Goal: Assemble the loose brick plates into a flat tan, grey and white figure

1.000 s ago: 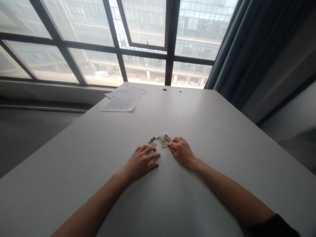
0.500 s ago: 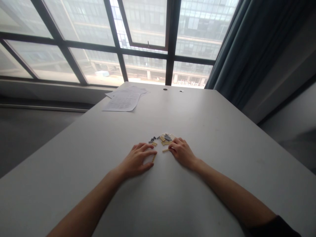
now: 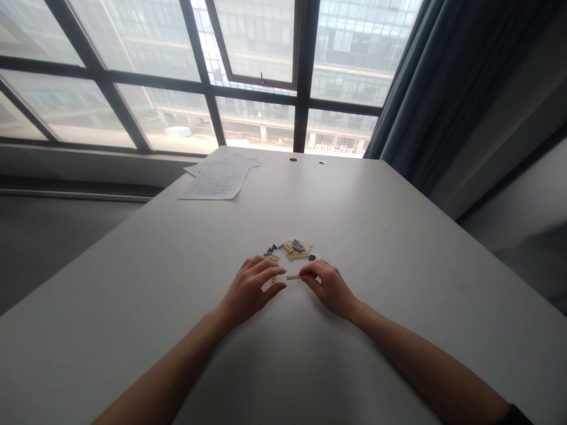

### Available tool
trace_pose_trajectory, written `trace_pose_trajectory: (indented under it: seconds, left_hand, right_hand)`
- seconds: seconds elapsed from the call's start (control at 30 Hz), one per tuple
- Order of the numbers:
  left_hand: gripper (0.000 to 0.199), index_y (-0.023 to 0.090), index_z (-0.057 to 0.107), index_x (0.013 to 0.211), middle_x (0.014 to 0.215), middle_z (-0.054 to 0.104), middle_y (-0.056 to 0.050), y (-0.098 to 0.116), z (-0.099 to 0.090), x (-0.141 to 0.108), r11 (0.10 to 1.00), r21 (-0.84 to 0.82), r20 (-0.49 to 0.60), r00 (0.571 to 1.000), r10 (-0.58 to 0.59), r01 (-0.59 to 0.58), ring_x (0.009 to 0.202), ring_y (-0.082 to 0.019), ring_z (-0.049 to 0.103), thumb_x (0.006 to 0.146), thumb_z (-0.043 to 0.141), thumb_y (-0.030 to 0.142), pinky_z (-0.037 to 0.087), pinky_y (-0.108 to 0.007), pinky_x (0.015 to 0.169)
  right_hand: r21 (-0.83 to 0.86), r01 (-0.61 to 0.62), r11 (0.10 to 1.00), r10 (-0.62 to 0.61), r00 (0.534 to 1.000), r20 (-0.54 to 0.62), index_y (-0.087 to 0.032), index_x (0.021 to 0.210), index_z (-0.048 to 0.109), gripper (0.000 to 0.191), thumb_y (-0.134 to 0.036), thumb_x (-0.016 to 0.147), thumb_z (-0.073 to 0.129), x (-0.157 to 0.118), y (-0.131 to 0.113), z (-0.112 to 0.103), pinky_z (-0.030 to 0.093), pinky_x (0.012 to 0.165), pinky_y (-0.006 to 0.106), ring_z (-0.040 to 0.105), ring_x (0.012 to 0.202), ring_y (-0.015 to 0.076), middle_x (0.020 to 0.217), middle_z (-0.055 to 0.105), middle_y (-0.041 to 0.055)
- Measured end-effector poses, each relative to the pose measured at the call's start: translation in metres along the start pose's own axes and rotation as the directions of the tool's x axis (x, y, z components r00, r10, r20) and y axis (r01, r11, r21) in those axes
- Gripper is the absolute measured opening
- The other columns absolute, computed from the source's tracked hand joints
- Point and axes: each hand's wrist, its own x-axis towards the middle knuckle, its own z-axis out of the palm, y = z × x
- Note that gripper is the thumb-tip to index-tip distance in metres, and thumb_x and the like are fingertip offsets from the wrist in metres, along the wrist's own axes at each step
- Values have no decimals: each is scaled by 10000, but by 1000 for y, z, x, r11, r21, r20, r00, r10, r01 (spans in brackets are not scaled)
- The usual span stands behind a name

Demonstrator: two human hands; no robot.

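Note:
My right hand (image 3: pixel 328 287) pinches one end of a narrow tan studded toy brick strip (image 3: pixel 292 277), whose free end points left. Facing it, my left hand (image 3: pixel 253 288) has its thumb and fingers apart with nothing gripped. Behind those fingers a second tan strip (image 3: pixel 273 280) shows in part. Just beyond the hands lies a pile of tan and white bricks (image 3: pixel 290 251), with a grey piece (image 3: pixel 298 245) on top. Small dark bricks (image 3: pixel 271 250) lie left of the pile, above a short tan brick (image 3: pixel 273 258). A dark piece (image 3: pixel 312 257) sits near my right fingers.
The white table (image 3: pixel 345 212) stretches away to a large window. Printed sheets of paper (image 3: pixel 217 180) lie at its far left. Two small holes, one dark (image 3: pixel 293 160), are near the far edge. A dark curtain (image 3: pixel 407 106) hangs at the right.
My right hand has drawn the strip nearer to me and away from the pile, uncovering the dark piece. My left fingers have moved off the other tan strip. The view has shifted slightly.

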Motion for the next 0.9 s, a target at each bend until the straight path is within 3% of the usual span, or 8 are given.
trace_pose_trajectory:
  seconds: [0.27,0.4,0.57,0.73,0.9]
  left_hand:
    - [72,209,636,888,830,672,-21,9,-2,1,996,46,-71,994,84,-81,822,-162,555,878,588,262,398,-323,781]
    - [111,196,613,820,773,649,-14,11,-1,1,996,56,-24,997,71,-69,795,-163,531,895,561,259,378,-324,766]
    - [205,195,607,766,726,631,-12,15,0,2,994,62,57,994,91,-94,787,-163,522,922,510,287,363,-327,779]
    - [259,186,599,745,715,624,-17,17,1,1,997,42,65,996,65,-67,766,-158,520,941,464,286,367,-323,775]
    - [236,183,584,739,738,628,-22,21,3,2,997,-81,107,994,29,-20,773,-164,517,929,477,272,376,-327,768]
  right_hand:
    - [9,54,999,-53,998,-13,-197,863,656,105,-207,889,555,-3,-10,5,442,792,291,573,836,168,849,665,40]
    - [171,-37,984,42,999,-24,-195,870,659,138,-226,899,528,-3,-8,9,449,757,274,598,767,148,782,672,21]
    - [522,-195,830,223,975,9,-167,881,640,232,-362,898,515,0,-3,14,448,575,234,549,567,113,608,615,-5]
    - [667,-211,715,248,968,40,-161,870,666,262,-411,831,597,2,-2,15,486,596,261,575,604,126,672,664,27]
    - [597,-196,777,262,965,-24,-189,903,687,170,-298,776,654,0,-4,18,499,630,255,604,673,133,767,672,25]
